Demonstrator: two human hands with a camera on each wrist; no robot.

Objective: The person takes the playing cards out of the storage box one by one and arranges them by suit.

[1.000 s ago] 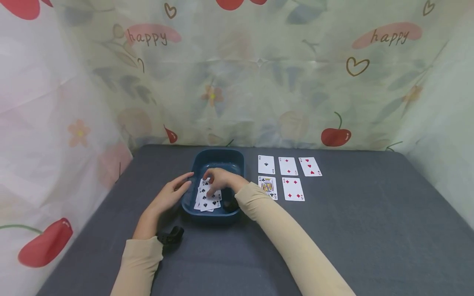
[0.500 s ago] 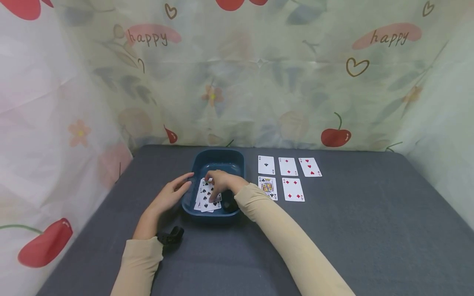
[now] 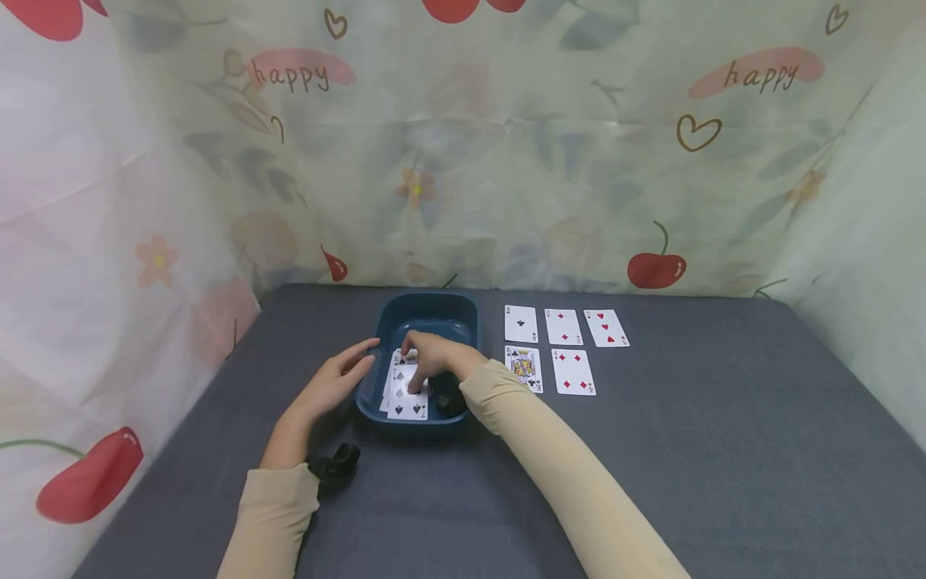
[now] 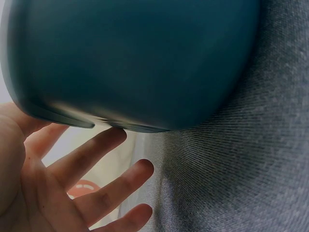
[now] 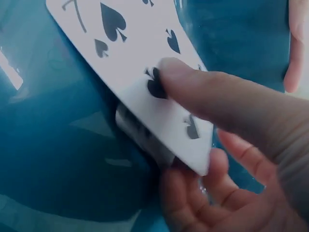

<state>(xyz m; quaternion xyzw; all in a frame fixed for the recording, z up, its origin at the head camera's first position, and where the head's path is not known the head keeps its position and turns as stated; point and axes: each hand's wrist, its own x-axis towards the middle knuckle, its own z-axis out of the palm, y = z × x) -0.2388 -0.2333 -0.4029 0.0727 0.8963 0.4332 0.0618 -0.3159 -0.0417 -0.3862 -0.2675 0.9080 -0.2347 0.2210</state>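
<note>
A dark blue plastic bin (image 3: 427,301) holds a small stack of playing cards. My right hand (image 3: 440,355) reaches into it and pinches the top card, a seven of spades (image 3: 408,407). In the right wrist view the thumb (image 5: 212,92) presses on the card's face, with fingers curled at its near end. That card is tilted off another card below it. At the bin's left side, my left hand (image 3: 334,381) touches the outer wall with nearly straight fingers (image 4: 111,193). Part of the stack is hidden under my right hand.
Right of the bin, face-up cards lie in two rows: ace of clubs (image 3: 521,324), two of diamonds (image 3: 563,327), three of hearts (image 3: 606,328), then king of clubs (image 3: 524,370) and four of diamonds (image 3: 574,372). A patterned curtain (image 3: 506,185) closes the back.
The seven of spades has shifted slightly toward the near left and turned straighter under my right hand. My left hand and the cards on the table stay in place.
</note>
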